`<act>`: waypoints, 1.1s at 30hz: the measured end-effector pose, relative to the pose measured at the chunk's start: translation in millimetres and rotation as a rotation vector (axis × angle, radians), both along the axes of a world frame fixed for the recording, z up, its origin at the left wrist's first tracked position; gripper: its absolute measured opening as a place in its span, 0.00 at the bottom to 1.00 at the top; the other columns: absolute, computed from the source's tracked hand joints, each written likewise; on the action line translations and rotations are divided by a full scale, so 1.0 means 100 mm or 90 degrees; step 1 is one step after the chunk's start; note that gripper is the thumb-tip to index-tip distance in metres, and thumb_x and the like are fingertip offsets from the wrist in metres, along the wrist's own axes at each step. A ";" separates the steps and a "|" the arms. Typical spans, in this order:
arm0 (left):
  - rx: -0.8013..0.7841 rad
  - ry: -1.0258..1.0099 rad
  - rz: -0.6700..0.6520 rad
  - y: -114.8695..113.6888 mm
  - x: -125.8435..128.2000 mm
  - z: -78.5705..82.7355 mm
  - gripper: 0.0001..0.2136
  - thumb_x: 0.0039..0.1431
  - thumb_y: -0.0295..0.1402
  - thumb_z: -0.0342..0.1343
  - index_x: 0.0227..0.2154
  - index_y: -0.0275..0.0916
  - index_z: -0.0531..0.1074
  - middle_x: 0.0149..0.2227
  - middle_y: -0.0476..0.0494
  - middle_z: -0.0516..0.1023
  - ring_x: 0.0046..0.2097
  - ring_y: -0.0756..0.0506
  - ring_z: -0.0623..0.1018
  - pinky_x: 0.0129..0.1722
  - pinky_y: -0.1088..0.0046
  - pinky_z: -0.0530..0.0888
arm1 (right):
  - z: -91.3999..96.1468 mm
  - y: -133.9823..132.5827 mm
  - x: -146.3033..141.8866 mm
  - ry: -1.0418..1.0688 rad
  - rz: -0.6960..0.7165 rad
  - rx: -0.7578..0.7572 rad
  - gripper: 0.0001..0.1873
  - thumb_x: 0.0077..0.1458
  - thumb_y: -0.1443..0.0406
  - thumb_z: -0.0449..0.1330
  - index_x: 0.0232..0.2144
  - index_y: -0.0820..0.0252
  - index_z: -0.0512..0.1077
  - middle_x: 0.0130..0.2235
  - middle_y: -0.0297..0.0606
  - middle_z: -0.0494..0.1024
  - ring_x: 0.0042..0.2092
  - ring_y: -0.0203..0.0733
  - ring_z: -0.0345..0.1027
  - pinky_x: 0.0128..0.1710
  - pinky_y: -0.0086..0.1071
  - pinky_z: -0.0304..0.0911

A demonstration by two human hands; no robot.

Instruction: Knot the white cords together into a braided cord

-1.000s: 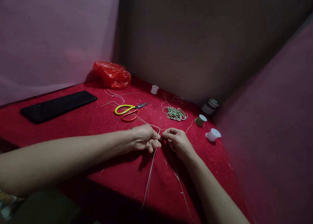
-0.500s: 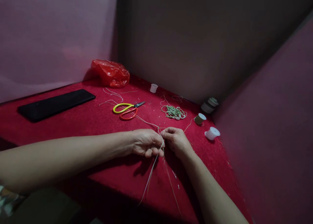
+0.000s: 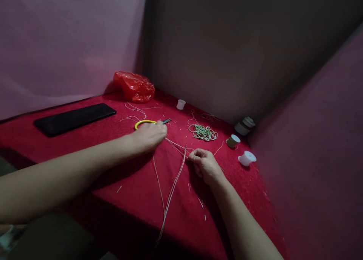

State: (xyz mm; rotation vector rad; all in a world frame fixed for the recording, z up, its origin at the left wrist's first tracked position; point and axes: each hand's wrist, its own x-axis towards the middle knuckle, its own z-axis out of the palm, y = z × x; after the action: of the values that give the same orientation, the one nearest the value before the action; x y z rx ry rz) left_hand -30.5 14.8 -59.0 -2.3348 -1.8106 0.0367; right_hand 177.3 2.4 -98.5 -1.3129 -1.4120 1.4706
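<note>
My left hand is closed with its back to me, above the red handle area of the scissors, covering part of them. Only the yellow handle and the blade tips show. A thin pale cord runs from this fist toward my right hand, and a strand hangs below it. My right hand pinches the cord by thumb and forefinger, close to where several strands meet. From that meeting point, pale cords trail down over the table's front edge.
Beyond my hands lies a tangled green and white braided cord. White spools and an olive thread spool stand at the right. A black phone-like slab and a red plastic bag lie left on the red cloth. Cord scraps are scattered about.
My left hand has moved away from my right, left and farther back, drawing a strand with it. It now covers part of the scissors. My right hand keeps its pinch in nearly the same place.
</note>
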 end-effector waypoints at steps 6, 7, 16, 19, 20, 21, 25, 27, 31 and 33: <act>-0.129 -0.182 0.016 0.22 -0.68 0.58 0.09 0.57 0.28 0.47 0.32 0.31 0.71 0.21 0.49 0.71 0.23 0.55 0.66 0.26 0.81 0.61 | 0.01 -0.01 0.02 0.009 0.014 -0.004 0.06 0.40 0.64 0.58 0.20 0.61 0.63 0.08 0.22 0.56 0.10 0.27 0.42 0.08 0.22 0.38; -0.174 -0.252 0.011 0.26 -0.73 0.67 0.09 0.57 0.29 0.47 0.34 0.31 0.71 0.21 0.51 0.71 0.22 0.57 0.65 0.25 0.82 0.61 | 0.01 -0.01 0.02 0.012 0.013 -0.003 0.06 0.40 0.65 0.58 0.20 0.61 0.64 0.08 0.22 0.57 0.10 0.27 0.43 0.08 0.22 0.38; -0.645 -0.422 -0.219 0.34 -0.31 0.35 0.11 0.46 0.40 0.58 0.22 0.37 0.68 0.15 0.53 0.60 0.18 0.55 0.57 0.17 0.78 0.53 | -0.02 0.02 0.06 0.079 0.011 0.013 0.08 0.43 0.64 0.61 0.22 0.64 0.67 0.11 0.26 0.63 0.12 0.27 0.51 0.09 0.21 0.47; -0.591 -0.520 -0.200 0.32 -0.20 0.20 0.12 0.49 0.43 0.53 0.22 0.39 0.66 0.15 0.54 0.55 0.16 0.55 0.54 0.15 0.77 0.51 | -0.04 0.05 0.08 0.142 0.032 -0.009 0.08 0.41 0.65 0.63 0.23 0.64 0.67 0.17 0.30 0.69 0.14 0.26 0.55 0.10 0.20 0.51; -0.557 -0.552 -0.188 0.31 -0.17 0.19 0.12 0.51 0.44 0.52 0.23 0.39 0.66 0.15 0.55 0.55 0.16 0.55 0.53 0.15 0.77 0.50 | -0.04 0.06 0.09 0.161 0.036 -0.015 0.09 0.41 0.65 0.63 0.23 0.64 0.67 0.19 0.31 0.71 0.14 0.26 0.56 0.10 0.20 0.51; -0.522 -0.575 -0.177 0.29 -0.13 0.20 0.13 0.52 0.44 0.51 0.24 0.39 0.66 0.15 0.55 0.55 0.16 0.55 0.53 0.14 0.77 0.50 | -0.04 0.07 0.09 0.176 0.037 -0.020 0.09 0.40 0.65 0.64 0.24 0.64 0.67 0.22 0.32 0.72 0.15 0.26 0.57 0.10 0.20 0.52; -0.414 -0.579 -0.182 0.18 0.08 0.29 0.15 0.55 0.45 0.46 0.27 0.37 0.67 0.17 0.54 0.57 0.17 0.55 0.57 0.15 0.78 0.54 | -0.04 0.08 0.11 0.208 0.057 -0.036 0.09 0.41 0.65 0.64 0.25 0.64 0.68 0.24 0.34 0.73 0.16 0.26 0.57 0.10 0.20 0.52; -0.361 -0.538 -0.201 0.13 0.19 0.30 0.17 0.56 0.45 0.43 0.28 0.36 0.68 0.18 0.53 0.59 0.18 0.54 0.59 0.18 0.78 0.57 | -0.03 0.08 0.12 0.220 0.078 -0.058 0.09 0.42 0.66 0.63 0.25 0.65 0.68 0.24 0.34 0.73 0.15 0.26 0.57 0.10 0.20 0.51; -0.216 -0.389 -0.290 0.06 0.33 0.17 0.14 0.58 0.38 0.43 0.25 0.36 0.68 0.22 0.50 0.67 0.24 0.53 0.64 0.25 0.78 0.59 | 0.02 0.07 0.14 0.263 0.107 -0.157 0.06 0.44 0.70 0.60 0.28 0.69 0.70 0.23 0.36 0.72 0.16 0.26 0.57 0.11 0.19 0.50; -0.187 -0.337 -0.312 0.04 0.35 0.07 0.13 0.58 0.35 0.43 0.26 0.36 0.69 0.24 0.49 0.70 0.25 0.53 0.65 0.26 0.78 0.58 | 0.04 0.07 0.14 0.284 0.116 -0.203 0.06 0.44 0.72 0.58 0.29 0.70 0.70 0.22 0.36 0.72 0.16 0.25 0.56 0.11 0.18 0.49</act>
State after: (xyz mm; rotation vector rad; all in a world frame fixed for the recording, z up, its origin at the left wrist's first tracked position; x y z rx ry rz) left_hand 4.1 19.1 -51.6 -3.1732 -1.4202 -0.4511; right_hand 191.1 9.8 -94.2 -0.9633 -1.0534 2.0270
